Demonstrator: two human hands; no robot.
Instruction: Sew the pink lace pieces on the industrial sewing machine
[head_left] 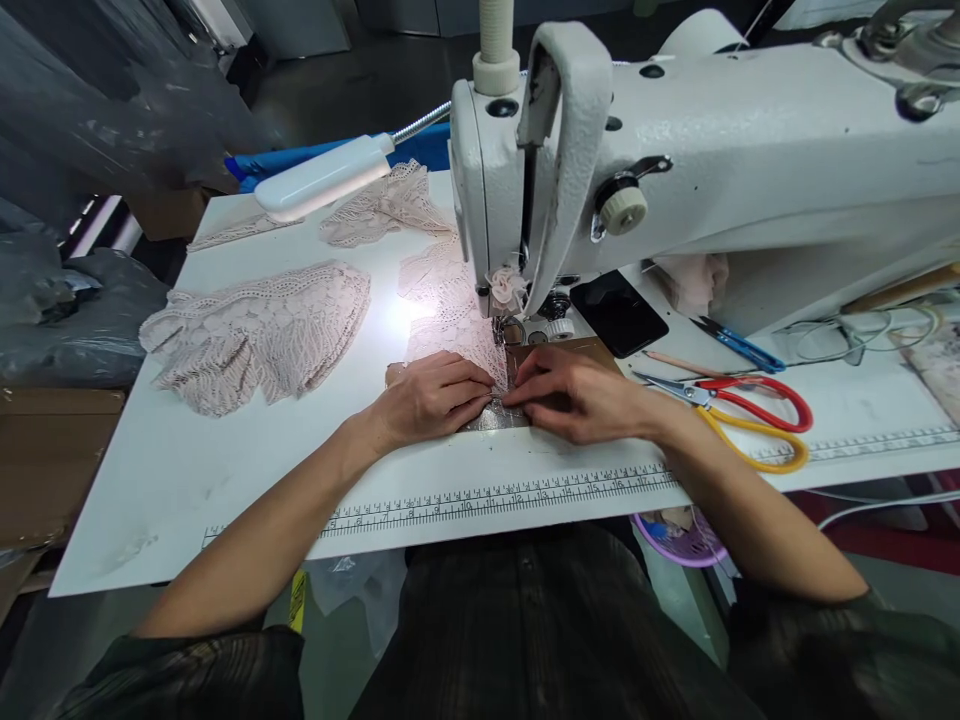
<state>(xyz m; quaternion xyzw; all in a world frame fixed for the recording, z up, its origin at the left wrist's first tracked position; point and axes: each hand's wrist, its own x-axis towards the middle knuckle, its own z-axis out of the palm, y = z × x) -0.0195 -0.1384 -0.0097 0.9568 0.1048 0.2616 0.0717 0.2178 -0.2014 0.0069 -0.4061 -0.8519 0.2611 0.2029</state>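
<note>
Lace (pixel 459 342) lies flat on our white table (pixel 187 465), at the left of the sewing machine's (pixel 720 150) needle area, its near end reaching our fingertips. Our left hand (pixel 436 398) rests palm down over that near end, fingers close together and pointing right. Our right hand (pixel 577 395) comes in from the other side, fingers bent, thumb and forefinger drawn close at the work; whether either hand actually pinches the lace we cannot tell. The two sets of fingertips nearly meet over a shiny metal plate (pixel 495 416), leaving only a narrow gap.

Between our wrists and the front edge we have a strip of tabletop with a printed ruler (pixel 491 502) along it. More white surface runs leftward to the slanting side edge, past a ruffled lace piece (pixel 259 325) well apart from our left hand. Behind it, a lamp (pixel 326 180) overhangs the far edge.

Room is tighter on our right: a phone (pixel 621 312) lies just beyond the hand, and red-and-yellow scissors (pixel 705 396) lie just beside our forearm, blue snips (pixel 742 345) behind them. Below the front edge, a purple basket (pixel 694 550) shows beside that forearm.
</note>
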